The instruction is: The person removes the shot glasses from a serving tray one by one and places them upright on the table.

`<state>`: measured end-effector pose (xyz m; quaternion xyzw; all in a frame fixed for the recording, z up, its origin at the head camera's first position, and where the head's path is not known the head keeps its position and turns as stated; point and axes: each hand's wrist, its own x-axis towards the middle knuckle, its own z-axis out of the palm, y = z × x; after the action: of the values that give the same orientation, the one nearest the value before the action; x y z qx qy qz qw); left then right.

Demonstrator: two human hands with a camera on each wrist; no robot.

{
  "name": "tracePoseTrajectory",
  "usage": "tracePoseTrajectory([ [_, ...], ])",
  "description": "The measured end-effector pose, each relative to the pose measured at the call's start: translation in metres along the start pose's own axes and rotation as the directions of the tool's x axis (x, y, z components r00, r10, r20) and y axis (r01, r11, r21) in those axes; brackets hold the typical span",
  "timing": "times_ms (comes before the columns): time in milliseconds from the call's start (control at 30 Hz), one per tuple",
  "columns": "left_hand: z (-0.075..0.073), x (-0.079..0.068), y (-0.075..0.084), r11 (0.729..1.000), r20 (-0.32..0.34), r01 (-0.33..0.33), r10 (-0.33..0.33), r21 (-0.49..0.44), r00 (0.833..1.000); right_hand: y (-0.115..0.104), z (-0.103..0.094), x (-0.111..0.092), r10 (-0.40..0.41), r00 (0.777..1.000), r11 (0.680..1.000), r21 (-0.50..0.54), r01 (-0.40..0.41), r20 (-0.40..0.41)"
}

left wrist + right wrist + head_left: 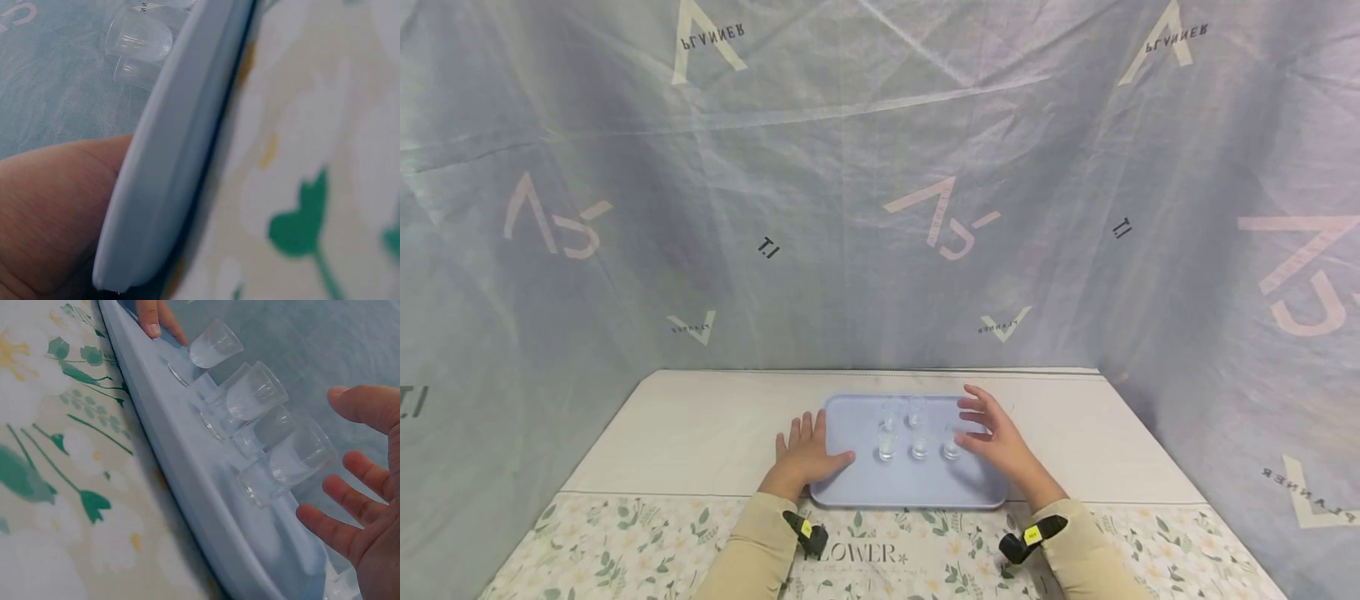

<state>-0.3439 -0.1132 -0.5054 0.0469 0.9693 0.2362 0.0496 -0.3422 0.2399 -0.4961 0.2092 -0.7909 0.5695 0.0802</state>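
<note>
Several small clear shot glasses stand upright on a light blue tray (895, 490). The front row holds a left glass (887, 450), a middle glass (919, 450) and a right glass (951, 447). Behind them is a back glass (916, 412). My left hand (805, 457) rests at the tray's left edge, fingers spread and thumb over the rim. Beside the front right glass, my right hand (998, 433) has its fingers apart and gently bent. In the right wrist view, a gap shows between its fingers and the nearest glass (299, 453).
The tray lies on a white tabletop (715, 433), close to a floral cloth (625, 542) along the front. Grey printed curtains (842, 250) enclose the back and both sides. Something clear (342, 586) shows partly behind the right hand.
</note>
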Motion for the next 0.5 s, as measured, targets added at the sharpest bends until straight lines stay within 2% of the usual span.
tracePoseTrajectory([
  [167,0.001,-0.001,-0.001,1.000,0.000,0.004,-0.004,-0.005,1.000,0.006,0.006,-0.002,0.028,0.999,0.999,-0.019,-0.028,0.035],
  [500,0.003,0.002,-0.001,1.000,0.012,0.018,-0.018,-0.004,1.000,0.004,0.013,-0.005,0.034,0.999,0.996,-0.083,-0.031,0.037],
])
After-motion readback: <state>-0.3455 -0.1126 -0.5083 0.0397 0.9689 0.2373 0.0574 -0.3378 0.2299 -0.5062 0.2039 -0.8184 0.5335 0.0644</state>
